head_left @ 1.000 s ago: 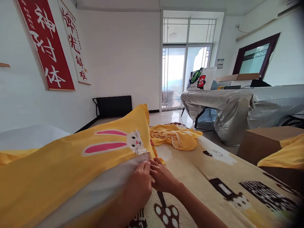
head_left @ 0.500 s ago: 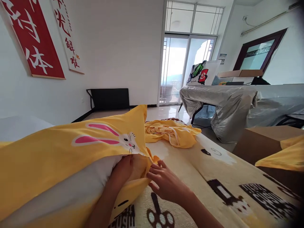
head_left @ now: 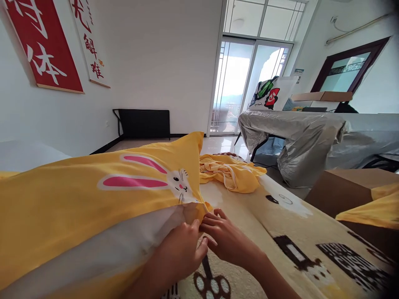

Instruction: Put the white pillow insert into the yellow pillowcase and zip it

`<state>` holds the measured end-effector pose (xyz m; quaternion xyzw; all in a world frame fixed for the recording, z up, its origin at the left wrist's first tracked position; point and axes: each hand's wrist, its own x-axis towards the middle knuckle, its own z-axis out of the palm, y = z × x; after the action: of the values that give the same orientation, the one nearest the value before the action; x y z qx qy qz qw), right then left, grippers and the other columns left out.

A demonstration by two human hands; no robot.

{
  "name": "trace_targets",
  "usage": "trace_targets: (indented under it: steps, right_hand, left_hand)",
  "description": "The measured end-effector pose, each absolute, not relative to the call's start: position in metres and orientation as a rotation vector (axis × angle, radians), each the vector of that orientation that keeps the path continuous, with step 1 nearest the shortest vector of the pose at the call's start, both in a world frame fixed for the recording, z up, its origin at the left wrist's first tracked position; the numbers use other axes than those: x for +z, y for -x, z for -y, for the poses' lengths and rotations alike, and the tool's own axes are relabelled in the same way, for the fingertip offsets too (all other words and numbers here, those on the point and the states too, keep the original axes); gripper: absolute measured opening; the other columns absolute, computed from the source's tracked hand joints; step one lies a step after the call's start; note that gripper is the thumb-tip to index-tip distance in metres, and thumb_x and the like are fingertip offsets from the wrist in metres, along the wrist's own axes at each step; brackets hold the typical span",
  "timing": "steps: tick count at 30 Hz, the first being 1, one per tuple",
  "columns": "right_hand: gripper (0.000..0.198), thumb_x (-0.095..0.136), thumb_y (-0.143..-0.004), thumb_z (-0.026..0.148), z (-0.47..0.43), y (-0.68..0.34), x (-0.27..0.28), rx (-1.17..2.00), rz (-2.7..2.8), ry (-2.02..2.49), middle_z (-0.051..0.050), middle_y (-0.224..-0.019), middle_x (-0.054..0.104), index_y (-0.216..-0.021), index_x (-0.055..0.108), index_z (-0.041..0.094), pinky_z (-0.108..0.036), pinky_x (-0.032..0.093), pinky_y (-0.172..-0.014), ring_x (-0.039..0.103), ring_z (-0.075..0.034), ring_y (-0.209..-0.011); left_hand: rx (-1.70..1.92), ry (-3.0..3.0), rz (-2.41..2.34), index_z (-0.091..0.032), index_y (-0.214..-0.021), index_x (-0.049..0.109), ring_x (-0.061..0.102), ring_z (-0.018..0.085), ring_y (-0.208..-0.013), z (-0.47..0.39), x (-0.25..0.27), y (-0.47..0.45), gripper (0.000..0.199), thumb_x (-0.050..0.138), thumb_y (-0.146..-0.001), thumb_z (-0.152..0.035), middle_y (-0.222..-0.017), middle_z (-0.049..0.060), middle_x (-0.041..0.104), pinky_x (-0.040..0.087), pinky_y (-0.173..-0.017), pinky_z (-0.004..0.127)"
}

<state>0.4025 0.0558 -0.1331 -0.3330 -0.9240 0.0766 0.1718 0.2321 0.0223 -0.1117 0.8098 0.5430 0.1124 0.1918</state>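
Observation:
A yellow pillowcase (head_left: 75, 199) printed with a white rabbit with pink ears lies over a white pillow (head_left: 124, 238). Its long side gapes toward me, so the pillow shows between the upper and lower cloth. At the near right corner of the opening, my right hand (head_left: 226, 236) pinches the pillowcase's edge with bent fingers. Close against it, my left hand (head_left: 181, 247) is at the same corner, thumb toward the right hand. Its fingertips are partly hidden, and it seems to hold the edge of the cloth.
A cream patterned blanket (head_left: 249, 236) lies underneath. Beyond the pillow is a crumpled yellow cloth (head_left: 240, 176). At right stands a cardboard box (head_left: 343, 187) with yellow fabric (head_left: 374, 209) over it. Behind are a silver-covered table (head_left: 296, 128) and a black folded panel (head_left: 145, 123).
My left hand has come out of the pillowcase opening and moved right, beside my right hand. The right hand keeps its hold on the corner. The view has shifted slightly.

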Motion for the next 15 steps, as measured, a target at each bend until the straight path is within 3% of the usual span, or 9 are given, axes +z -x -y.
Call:
trace_targets:
  steps: [3, 6, 8, 12, 15]
  right_hand:
    - [0.03, 0.047, -0.07, 0.001, -0.054, -0.405, -0.128, 0.206, 2.616, 0.938, -0.004, -0.103, 0.067, -0.09, 0.061, 0.02, -0.034, 0.031, -0.092, 0.056, -0.017, -0.103]
    - [0.033, 0.043, -0.064, -0.002, -0.053, -0.406, -0.127, 0.227, 2.614, 0.917, -0.003, -0.094, 0.067, -0.082, 0.061, 0.02, -0.033, 0.035, -0.091, 0.057, -0.016, -0.097]
    - [0.033, 0.042, -0.065, -0.003, -0.055, -0.407, -0.129, 0.272, 2.594, 0.852, -0.002, -0.088, 0.067, -0.079, 0.061, 0.02, -0.031, 0.038, -0.09, 0.058, -0.015, -0.094]
    - [0.028, 0.04, -0.076, 0.002, -0.061, -0.41, -0.135, 0.343, 2.324, 0.777, -0.004, -0.095, 0.067, -0.083, 0.06, 0.02, -0.027, 0.043, -0.086, 0.059, -0.015, -0.095]
    - [0.016, 0.043, -0.088, 0.02, -0.066, -0.41, -0.141, 0.342, 2.097, 1.045, -0.004, -0.086, 0.067, -0.083, 0.058, 0.02, -0.026, 0.044, -0.07, 0.06, -0.015, -0.077]
  left_hand:
    - [0.145, -2.291, -1.563, -0.015, -0.108, 0.06, 0.065, 0.033, -0.094, -0.021, -0.122, -0.235, 0.038, 0.05, -0.083, -0.041, -0.102, 0.016, 0.068, 0.051, -0.08, 0.043]
    - [0.141, -2.334, -1.557, -0.016, -0.105, 0.06, 0.067, 0.031, -0.088, -0.026, -0.134, -0.237, 0.028, 0.043, -0.084, -0.022, -0.101, 0.015, 0.068, 0.053, -0.075, 0.041]
    - [0.142, -2.347, -1.533, -0.016, -0.103, 0.06, 0.068, 0.029, -0.082, -0.027, -0.138, -0.238, 0.033, 0.035, -0.083, -0.01, -0.096, 0.015, 0.069, 0.054, -0.069, 0.039]
    - [0.101, -2.321, -1.502, -0.014, -0.107, 0.059, 0.069, 0.03, -0.078, -0.023, -0.136, -0.243, 0.042, 0.035, -0.075, -0.001, -0.094, 0.015, 0.07, 0.054, -0.064, 0.038]
    - [0.079, -2.324, -1.52, -0.014, -0.111, 0.059, 0.069, 0.03, -0.08, -0.021, -0.134, -0.249, 0.046, 0.038, -0.072, 0.001, -0.095, 0.015, 0.07, 0.055, -0.068, 0.039]
